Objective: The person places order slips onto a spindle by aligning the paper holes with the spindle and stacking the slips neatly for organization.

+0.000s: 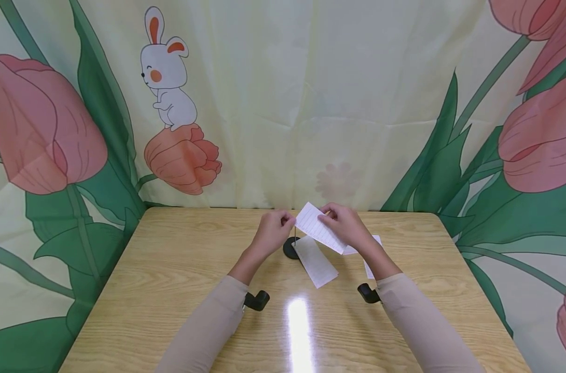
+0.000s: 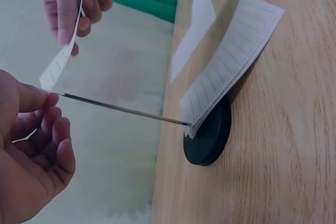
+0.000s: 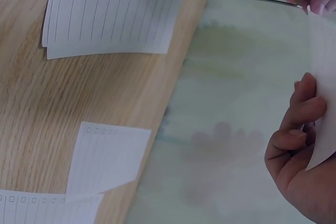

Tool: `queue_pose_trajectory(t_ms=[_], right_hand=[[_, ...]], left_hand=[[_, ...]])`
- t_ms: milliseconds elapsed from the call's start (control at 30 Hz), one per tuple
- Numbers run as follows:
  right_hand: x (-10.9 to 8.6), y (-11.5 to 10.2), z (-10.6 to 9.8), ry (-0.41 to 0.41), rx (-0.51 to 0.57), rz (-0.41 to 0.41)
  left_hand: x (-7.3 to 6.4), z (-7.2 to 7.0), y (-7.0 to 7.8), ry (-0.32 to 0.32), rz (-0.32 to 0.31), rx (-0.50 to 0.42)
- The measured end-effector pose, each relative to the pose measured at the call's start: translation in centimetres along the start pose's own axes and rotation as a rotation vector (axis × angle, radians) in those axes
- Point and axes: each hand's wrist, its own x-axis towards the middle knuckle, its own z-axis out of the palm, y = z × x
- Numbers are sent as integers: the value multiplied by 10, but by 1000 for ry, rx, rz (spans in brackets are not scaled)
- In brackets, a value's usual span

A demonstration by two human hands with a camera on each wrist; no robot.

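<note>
A lined paper slip [image 1: 317,228] is held between both hands, raised above the table. My right hand [image 1: 345,225] grips its right side, thumb on the near face. With thumb and index fingertip, my left hand [image 1: 273,233] pinches the slip's corner right at the tip of a thin metal rod [image 2: 126,109]. This rod rises from a round black base [image 2: 215,140], a paper spike standing on the table. Low on the rod, several lined slips [image 2: 231,51] are threaded by one end and lie slanting over the base toward the near right.
Loose lined slips [image 3: 110,158] lie on the wooden table [image 1: 171,285] to the right, partly hidden under my right arm in the head view. A printed curtain [image 1: 273,103] hangs along the table's far edge. Black wrist-worn devices [image 1: 368,293] stick out at both cuffs.
</note>
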Motion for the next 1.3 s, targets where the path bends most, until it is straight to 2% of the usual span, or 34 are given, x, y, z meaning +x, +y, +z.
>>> queue_pose_trajectory(t_ms=[433, 733, 1000, 1300], right_hand=[[3, 4, 1, -2, -27, 8], [3, 4, 3, -21, -17, 26], [6, 1, 1, 0, -33, 4], [6, 1, 2, -17, -14, 23]], left_hand=[[2, 1, 1, -29, -9, 13], [2, 2, 0, -59, -66, -13], [5, 0, 1, -45, -66, -12], [4, 1, 1, -60, -87, -21]])
